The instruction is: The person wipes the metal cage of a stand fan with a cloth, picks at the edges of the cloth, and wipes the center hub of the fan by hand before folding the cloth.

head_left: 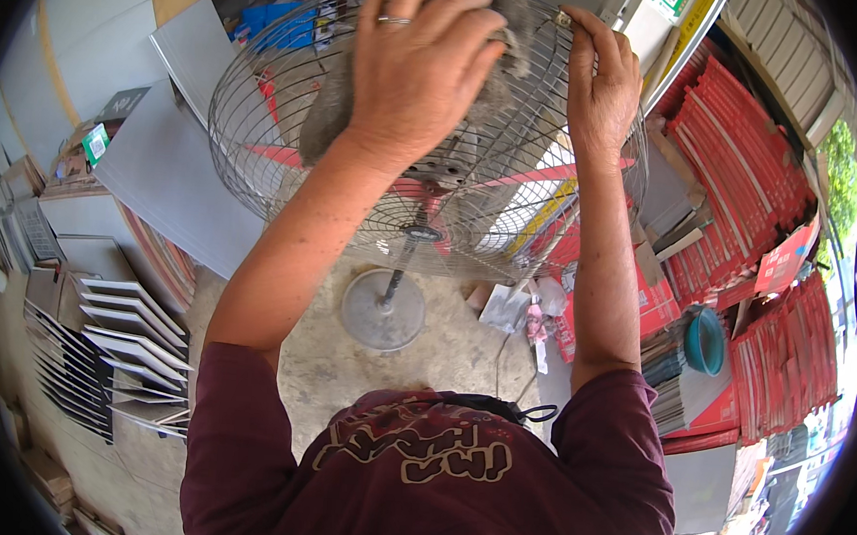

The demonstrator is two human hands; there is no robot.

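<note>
A large pedestal fan with a round wire guard [258, 193] stands before me, its red blades [530, 173] visible through the wires. A pole runs down to its round grey base [383, 323] on the floor. At the top of the guard my left hand [424, 69], with a ring on one finger, is closed over a fluffy grey rag [493, 95]. The rag lies against the wires, and the hand hides part of it. My right hand [603, 88] grips the guard's upper right rim with bent fingers; its palm is turned away.
Stacked red-edged boards [738, 187] stand on the right, with a teal basket [705, 340] among them. White and dark panels [139, 344] lean at the left. A pink bottle [535, 322] is on the floor behind the fan's base. Blue boxes [284, 23] sit at the back.
</note>
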